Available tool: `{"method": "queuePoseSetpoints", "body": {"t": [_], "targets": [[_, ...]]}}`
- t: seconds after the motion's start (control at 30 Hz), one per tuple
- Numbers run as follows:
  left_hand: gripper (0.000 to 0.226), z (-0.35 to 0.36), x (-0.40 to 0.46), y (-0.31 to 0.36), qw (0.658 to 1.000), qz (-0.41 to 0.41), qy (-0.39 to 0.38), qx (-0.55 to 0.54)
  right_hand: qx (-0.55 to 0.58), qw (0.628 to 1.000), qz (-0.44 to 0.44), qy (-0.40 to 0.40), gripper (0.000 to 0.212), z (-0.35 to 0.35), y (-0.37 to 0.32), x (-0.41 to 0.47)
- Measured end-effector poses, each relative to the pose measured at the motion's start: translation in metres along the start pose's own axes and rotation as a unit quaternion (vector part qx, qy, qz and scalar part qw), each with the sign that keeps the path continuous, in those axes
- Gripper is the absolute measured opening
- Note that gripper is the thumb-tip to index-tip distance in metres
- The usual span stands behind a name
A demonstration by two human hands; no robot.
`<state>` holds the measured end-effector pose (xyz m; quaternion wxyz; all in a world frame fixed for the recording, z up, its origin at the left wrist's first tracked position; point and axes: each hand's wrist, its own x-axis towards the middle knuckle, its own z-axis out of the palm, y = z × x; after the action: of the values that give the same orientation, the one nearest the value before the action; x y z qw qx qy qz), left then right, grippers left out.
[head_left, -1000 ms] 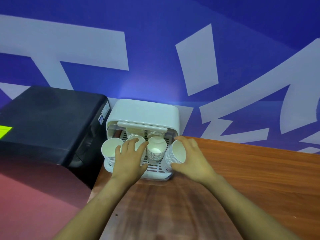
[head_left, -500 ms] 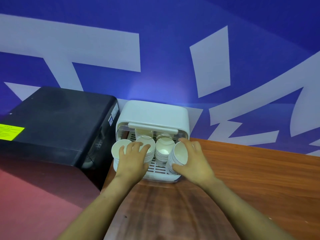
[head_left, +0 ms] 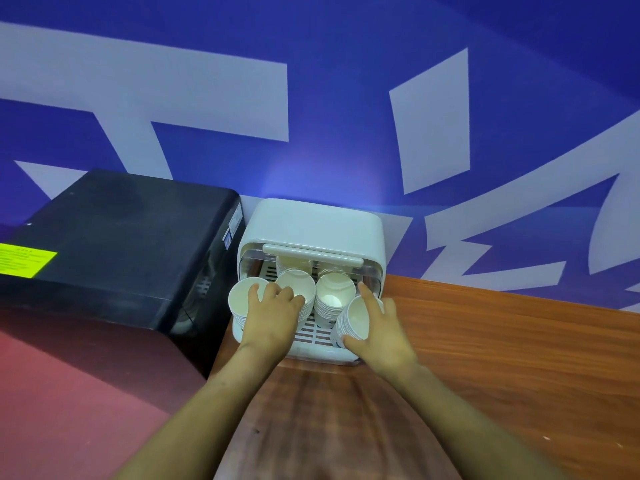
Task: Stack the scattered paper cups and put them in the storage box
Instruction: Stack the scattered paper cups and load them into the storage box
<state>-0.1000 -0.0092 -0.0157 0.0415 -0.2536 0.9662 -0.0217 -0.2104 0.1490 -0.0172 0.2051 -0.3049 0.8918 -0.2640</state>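
A white storage box (head_left: 313, 221) with a raised lid stands at the table's far left corner against the wall. Several stacks of white paper cups stand on its slatted tray (head_left: 311, 336). My left hand (head_left: 272, 317) lies over the two left stacks, its fingers curled on the leftmost stack (head_left: 244, 299) and the one beside it (head_left: 294, 282). My right hand (head_left: 379, 332) grips the tilted rightmost stack (head_left: 356, 317), thumb below and index finger along its far side. A middle stack (head_left: 334, 296) stands free between the hands. More cups (head_left: 294, 263) sit deeper under the lid.
A black machine (head_left: 114, 237) with a yellow label stands close to the left of the box. The wooden table (head_left: 502, 358) stretches right and toward me. A blue and white wall (head_left: 311, 116) rises behind the box. Red floor lies lower left.
Both hands stay on the cup stacks in the box. My left fingers have curled further over the two left stacks, and the rightmost stack tilts more under my right hand.
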Motion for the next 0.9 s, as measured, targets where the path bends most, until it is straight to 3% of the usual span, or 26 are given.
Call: {"method": "queuePoseSetpoints", "body": {"t": [0.23, 0.47, 0.63, 0.7, 0.8, 0.9], "targets": [[0.037, -0.005, 0.012, 0.002, 0.999, 0.017, 0.038, 0.01, -0.031, 0.999, -0.041, 0.014, 0.094, -0.005, -0.005, -0.005], [0.021, 0.005, 0.023, 0.007, 0.999, 0.014, 0.034, 0.003, -0.033, 0.999, -0.018, 0.014, 0.093, 0.007, -0.011, -0.002], [0.042, 0.008, 0.016, -0.003, 0.992, 0.035, 0.108, -0.052, 0.001, 0.999, 0.032, -0.026, 0.1, 0.005, 0.0, 0.001], [0.048, 0.007, 0.015, -0.009, 0.989, 0.029, 0.132, -0.061, -0.068, 0.997, 0.027, -0.021, 0.097, 0.0, -0.005, 0.0], [0.054, 0.001, 0.017, -0.01, 0.994, 0.03, 0.083, -0.064, -0.203, 0.978, -0.038, 0.036, 0.087, -0.004, -0.021, -0.003], [0.046, 0.001, 0.017, -0.008, 1.0, 0.027, -0.009, -0.01, -0.262, 0.956, -0.128, 0.028, 0.068, -0.001, -0.032, 0.001]]}}
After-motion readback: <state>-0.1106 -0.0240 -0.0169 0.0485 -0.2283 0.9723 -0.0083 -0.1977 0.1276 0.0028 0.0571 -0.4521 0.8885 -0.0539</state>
